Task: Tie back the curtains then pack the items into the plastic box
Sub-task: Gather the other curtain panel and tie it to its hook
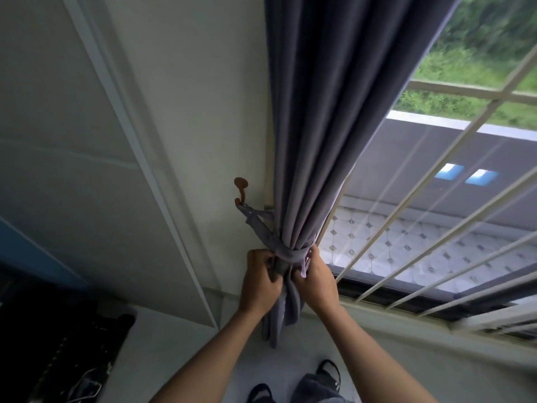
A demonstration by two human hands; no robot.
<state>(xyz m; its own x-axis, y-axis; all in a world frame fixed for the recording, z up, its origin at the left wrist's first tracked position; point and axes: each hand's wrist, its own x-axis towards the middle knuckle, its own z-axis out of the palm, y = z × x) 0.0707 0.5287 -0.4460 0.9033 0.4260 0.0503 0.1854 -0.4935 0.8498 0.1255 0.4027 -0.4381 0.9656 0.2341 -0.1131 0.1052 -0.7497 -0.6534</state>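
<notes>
A grey-purple curtain hangs by the window and is gathered into a bunch low down. A tieback strip of the same cloth runs from a brown wall hook and wraps round the bunch. My left hand grips the tieback's loose end on the left of the bunch. My right hand pinches the tieback on the right side. The curtain's tail hangs between my wrists. No plastic box is in view.
A window with white bars is on the right, its sill just below my right arm. A pale wall with a white trim strip fills the left. Dark objects lie at lower left. My feet stand on a light floor.
</notes>
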